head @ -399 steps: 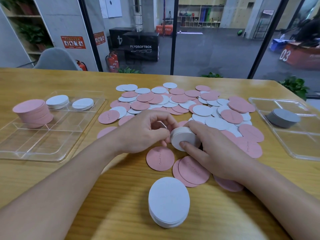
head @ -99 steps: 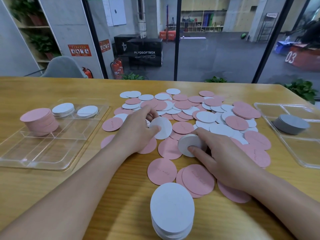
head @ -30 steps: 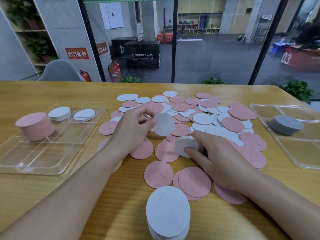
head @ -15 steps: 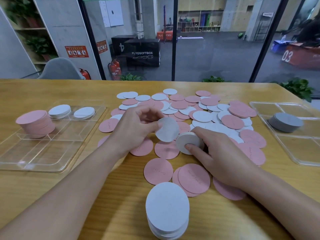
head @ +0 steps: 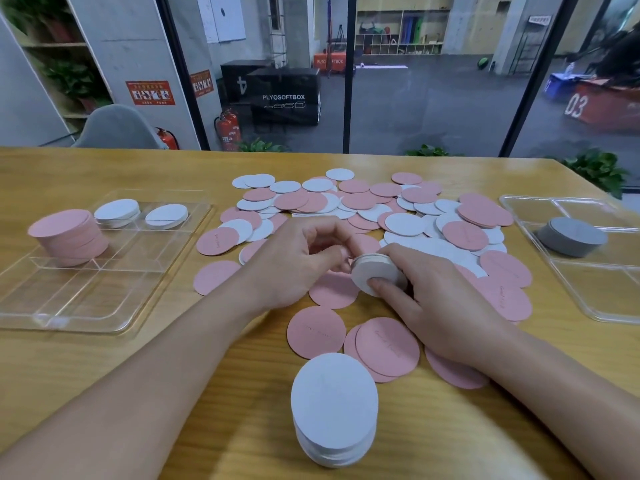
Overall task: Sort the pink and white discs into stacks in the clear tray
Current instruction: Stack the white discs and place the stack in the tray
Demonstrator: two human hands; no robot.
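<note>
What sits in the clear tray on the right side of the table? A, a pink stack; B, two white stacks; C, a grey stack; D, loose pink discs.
C: a single grey stack stands in the right-hand clear tray, with no pink or white discs in it.

White disc from left hand (head: 298,258) now apparently on held stack (head: 377,273).

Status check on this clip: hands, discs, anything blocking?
Right hand grips small white stack; left hand at its edge, grip unclear. Clear tray holds pink stack, two white. Loose discs unsorted. Nothing blocking.
</note>
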